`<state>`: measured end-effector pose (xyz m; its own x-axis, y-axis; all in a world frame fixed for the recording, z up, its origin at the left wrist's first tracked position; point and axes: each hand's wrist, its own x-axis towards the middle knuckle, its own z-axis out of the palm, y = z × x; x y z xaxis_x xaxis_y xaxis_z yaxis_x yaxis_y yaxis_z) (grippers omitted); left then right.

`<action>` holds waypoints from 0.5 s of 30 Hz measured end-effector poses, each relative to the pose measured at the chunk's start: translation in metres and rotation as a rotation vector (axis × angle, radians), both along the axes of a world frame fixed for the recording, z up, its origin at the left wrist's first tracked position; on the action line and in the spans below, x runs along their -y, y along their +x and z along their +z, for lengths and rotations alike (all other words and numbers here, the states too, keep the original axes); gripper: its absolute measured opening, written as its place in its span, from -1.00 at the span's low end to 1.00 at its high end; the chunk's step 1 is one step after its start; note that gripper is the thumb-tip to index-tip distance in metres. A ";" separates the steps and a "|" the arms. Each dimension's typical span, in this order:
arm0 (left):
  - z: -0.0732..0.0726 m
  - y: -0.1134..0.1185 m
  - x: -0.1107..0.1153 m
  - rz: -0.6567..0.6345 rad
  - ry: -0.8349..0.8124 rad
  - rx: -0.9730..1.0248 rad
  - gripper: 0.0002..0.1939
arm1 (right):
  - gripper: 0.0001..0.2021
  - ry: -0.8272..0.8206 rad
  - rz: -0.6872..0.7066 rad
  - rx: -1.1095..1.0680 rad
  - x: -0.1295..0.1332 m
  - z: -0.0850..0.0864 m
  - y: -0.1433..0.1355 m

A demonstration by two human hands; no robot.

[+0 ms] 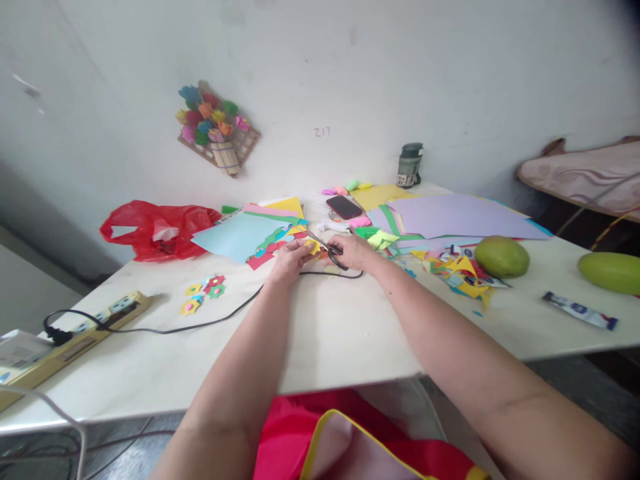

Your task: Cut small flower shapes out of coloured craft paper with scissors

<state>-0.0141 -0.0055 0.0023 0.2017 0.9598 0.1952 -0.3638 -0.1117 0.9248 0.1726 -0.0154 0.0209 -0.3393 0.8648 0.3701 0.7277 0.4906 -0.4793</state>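
A pale wall (300, 67) rises behind a white-topped table (350, 353). Taking the spot between the two hands as the centre of the clock, the left hand (287, 263) lies at 8 to 9 o'clock and the right hand (356, 252) at 3. The left fingers are closed, pinching a small yellow paper piece (313, 247); the right fingers are closed around the black handles of metal-bladed scissors (326, 247).

The scissors' long axis runs from the handles at about 4 o'clock up to the tips at about 10, across the far side of the yellow piece. The piece sits just beside the blades, between them and the left hand, which is the nearer one to it. How wide the blades stand apart, I cannot tell.

A black cable (175, 331) passes on the near side of the hands. Small coloured paper flowers (190, 307) lie between 8 and 9 o'clock, a light blue paper sheet (235, 233) between 9 and 10, a dark phone (344, 207) at 1, purple paper (455, 215) between 2 and 3, and mixed paper scraps (470, 287) between 3 and 4, beside a round green fruit (501, 257).
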 end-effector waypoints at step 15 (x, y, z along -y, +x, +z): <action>0.003 0.001 0.003 -0.036 -0.044 -0.063 -0.71 | -0.57 -0.349 0.124 -0.778 -0.009 0.001 0.002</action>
